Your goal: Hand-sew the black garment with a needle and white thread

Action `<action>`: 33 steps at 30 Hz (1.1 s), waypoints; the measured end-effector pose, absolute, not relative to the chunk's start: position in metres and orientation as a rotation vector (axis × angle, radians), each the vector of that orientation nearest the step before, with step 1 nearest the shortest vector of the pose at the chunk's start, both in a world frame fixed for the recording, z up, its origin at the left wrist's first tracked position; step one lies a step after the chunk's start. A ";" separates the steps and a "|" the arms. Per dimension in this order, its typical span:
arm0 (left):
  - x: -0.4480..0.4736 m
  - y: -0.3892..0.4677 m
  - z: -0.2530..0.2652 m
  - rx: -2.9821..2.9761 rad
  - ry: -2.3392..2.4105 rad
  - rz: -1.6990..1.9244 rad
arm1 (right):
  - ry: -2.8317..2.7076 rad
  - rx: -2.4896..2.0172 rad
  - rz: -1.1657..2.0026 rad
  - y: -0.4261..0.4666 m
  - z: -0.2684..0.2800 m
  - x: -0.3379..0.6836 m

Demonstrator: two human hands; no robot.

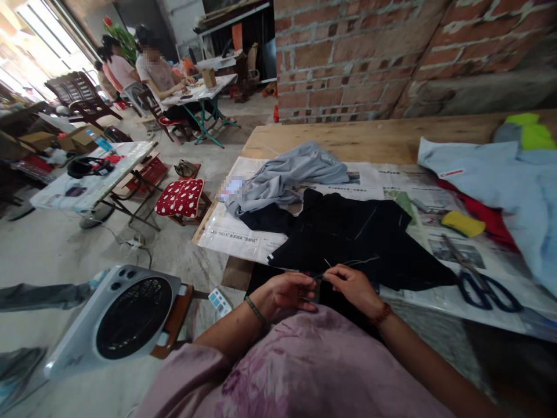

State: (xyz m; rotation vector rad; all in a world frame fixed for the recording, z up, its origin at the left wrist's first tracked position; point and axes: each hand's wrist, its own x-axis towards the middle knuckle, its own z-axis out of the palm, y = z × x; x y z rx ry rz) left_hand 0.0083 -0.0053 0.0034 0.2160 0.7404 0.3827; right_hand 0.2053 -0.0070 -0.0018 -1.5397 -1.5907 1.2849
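Note:
My left hand (pixel 289 291) is held in front of my body at the table's near edge, thumb and forefinger pinched on a fine thread. Close beside it, my right hand (pixel 351 284) pinches with its fingertips; a thin, pale needle (pixel 328 263) sticks up from them. A light thread (pixel 365 260) trails from there over the black fabric (pixel 343 232). That fabric lies spread on the newspaper just beyond both hands, with pale lines on it. The fine detail between my fingertips is too small to make out.
Large scissors (pixel 483 284) and a yellow sponge (pixel 463 223) lie to the right, near light-blue cloth (pixel 491 174). Grey cloth (pixel 300 168) lies behind the black fabric. A fan (pixel 134 313) stands at left, with a red-covered stool (pixel 180 197) beyond. People sit at a far table (pixel 204 90).

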 end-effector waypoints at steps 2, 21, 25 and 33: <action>0.009 -0.007 0.005 0.229 0.754 0.424 | -1.597 -1.544 1.288 -0.008 -0.004 0.206; 0.018 -0.014 0.010 1.488 1.276 0.878 | -1.601 -1.478 1.103 -0.033 0.018 0.187; 0.018 -0.017 0.004 1.585 1.279 0.827 | -1.650 -1.456 1.101 -0.032 0.021 0.187; 0.019 -0.023 -0.004 2.097 1.225 0.621 | -1.583 -1.511 1.179 -0.031 0.020 0.190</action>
